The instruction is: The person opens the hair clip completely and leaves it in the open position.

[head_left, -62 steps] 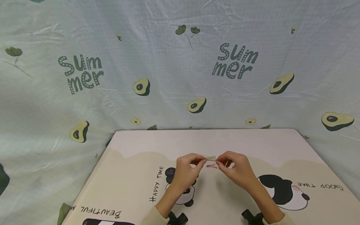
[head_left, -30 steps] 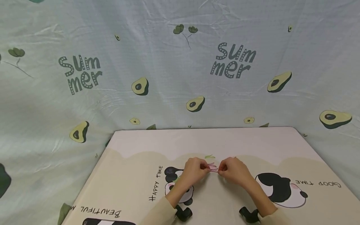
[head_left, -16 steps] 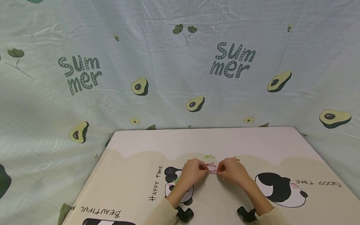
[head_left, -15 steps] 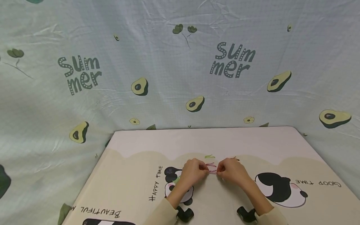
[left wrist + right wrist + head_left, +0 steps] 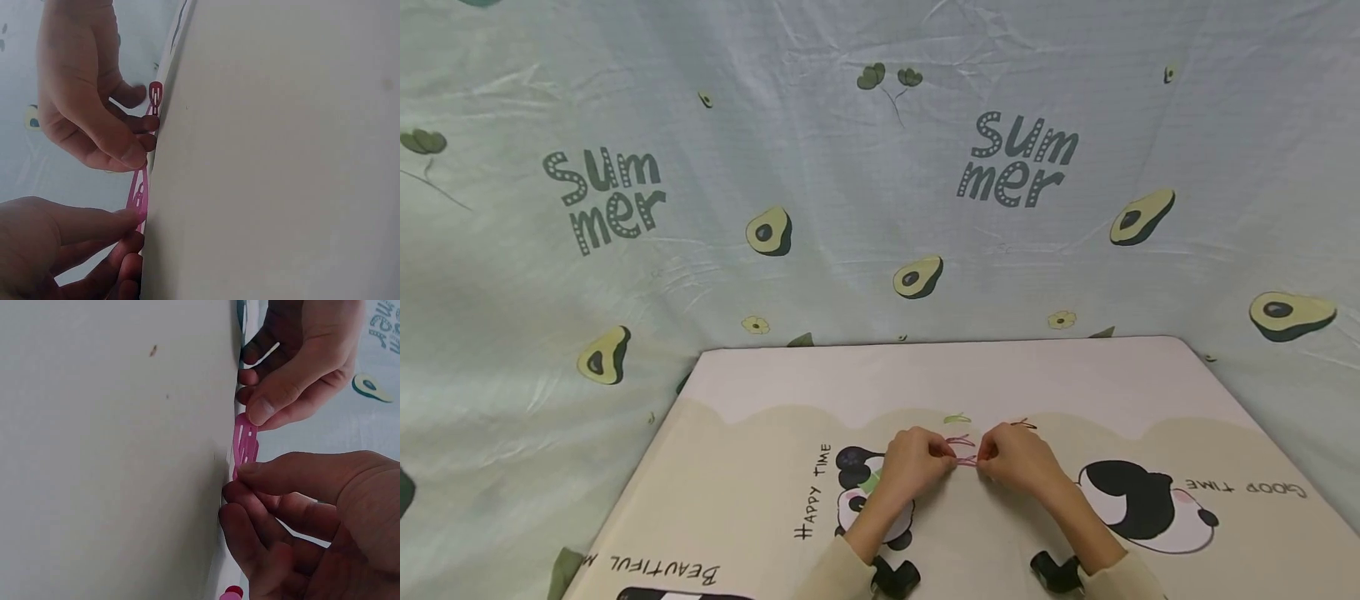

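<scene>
A pink snap hair clip (image 5: pixel 139 194) is stretched between my two hands, low over the table. My left hand (image 5: pixel 917 458) pinches one end between thumb and fingertip; my right hand (image 5: pixel 1018 457) pinches the other end. The right wrist view shows the clip's slotted pink body (image 5: pixel 245 440) between both thumbs. Just beyond the fingertips lies a pinkish-red clip (image 5: pixel 960 440), and farther back a green clip (image 5: pixel 957 418). A dark brownish clip (image 5: pixel 1024 424) lies behind the right hand, partly hidden by it.
The pale table mat (image 5: pixel 760 475) bears printed pandas and lettering. Its far edge meets a hanging cloth (image 5: pixel 835 167) printed with avocados. Black wrist camera mounts (image 5: pixel 895 577) sit under both forearms.
Two seconds ago the hands were farther back, beside the green clip. They have come nearer and lower, now on the pink clip. Over the last half second they barely move.
</scene>
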The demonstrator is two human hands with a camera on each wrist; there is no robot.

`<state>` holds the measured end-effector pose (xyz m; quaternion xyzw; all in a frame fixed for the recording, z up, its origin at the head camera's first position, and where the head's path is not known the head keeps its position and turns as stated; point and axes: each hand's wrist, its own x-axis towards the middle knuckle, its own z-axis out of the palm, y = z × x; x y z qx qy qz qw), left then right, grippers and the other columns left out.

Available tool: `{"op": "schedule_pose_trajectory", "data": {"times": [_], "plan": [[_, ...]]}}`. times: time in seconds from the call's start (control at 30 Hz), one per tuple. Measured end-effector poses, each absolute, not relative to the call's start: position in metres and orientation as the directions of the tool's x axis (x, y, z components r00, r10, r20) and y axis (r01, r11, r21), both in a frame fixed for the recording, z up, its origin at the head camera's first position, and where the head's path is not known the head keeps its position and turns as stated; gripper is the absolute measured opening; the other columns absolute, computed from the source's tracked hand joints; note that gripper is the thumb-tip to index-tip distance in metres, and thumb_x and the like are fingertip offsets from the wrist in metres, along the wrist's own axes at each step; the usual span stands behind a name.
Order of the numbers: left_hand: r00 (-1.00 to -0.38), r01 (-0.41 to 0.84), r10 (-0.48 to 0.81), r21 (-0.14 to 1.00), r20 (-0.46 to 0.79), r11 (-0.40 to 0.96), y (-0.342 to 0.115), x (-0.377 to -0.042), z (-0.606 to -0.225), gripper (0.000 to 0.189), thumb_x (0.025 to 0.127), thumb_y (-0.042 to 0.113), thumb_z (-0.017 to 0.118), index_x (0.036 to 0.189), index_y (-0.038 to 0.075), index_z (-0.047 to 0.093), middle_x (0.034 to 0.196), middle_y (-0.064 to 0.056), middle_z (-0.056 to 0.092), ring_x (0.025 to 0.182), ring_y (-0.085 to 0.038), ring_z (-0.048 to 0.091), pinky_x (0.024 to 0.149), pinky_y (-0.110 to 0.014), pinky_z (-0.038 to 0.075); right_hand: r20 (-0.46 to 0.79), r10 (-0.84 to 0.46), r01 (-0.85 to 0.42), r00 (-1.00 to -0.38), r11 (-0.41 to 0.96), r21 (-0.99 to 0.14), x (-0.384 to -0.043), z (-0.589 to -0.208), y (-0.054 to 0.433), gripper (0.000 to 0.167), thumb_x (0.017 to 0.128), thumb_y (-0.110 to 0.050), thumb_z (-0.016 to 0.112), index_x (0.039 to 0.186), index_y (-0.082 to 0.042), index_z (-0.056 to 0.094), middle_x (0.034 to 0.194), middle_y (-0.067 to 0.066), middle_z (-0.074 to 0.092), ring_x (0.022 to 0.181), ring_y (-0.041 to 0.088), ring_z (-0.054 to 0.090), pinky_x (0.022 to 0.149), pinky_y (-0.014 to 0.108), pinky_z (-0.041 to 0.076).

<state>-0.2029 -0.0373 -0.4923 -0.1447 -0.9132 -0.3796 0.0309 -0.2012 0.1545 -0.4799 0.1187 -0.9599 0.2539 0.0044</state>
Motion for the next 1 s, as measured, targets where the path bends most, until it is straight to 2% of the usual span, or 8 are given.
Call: {"op": "schedule_pose_trajectory", "data": {"times": [0.6,1.0], "plan": [[-0.955,0.285,0.253,0.698,0.153,0.657,-0.0377,-0.2036,-0.4938,0.005,0.083,0.015,0.083,0.078,0.014,0.082,0.067,0.006,0.071,0.066,-0.003,0.053,0.061,-0.022,0.041,0.037,-0.221,-0.208,-0.975,0.829,-0.520,-0.1985,-0.4772,0.1538,0.014,0.078,-0.009,0.079,0.070,-0.016,0.070,0.064,-0.006,0.059,0.059,0.011,0.051,0.052,0.028,0.040],[-0.956,0.285,0.252,0.691,0.153,0.664,-0.0361,-0.2039,-0.4957,0.005,0.083,0.015,0.083,0.078,0.015,0.082,0.067,0.007,0.070,0.066,-0.003,0.053,0.060,-0.022,0.041,0.051,-0.182,-0.184,-0.982,0.858,-0.479,-0.1950,-0.4793,0.1500,0.015,0.079,-0.008,0.079,0.071,-0.015,0.069,0.065,-0.005,0.060,0.061,0.013,0.052,0.055,0.030,0.042]]}}
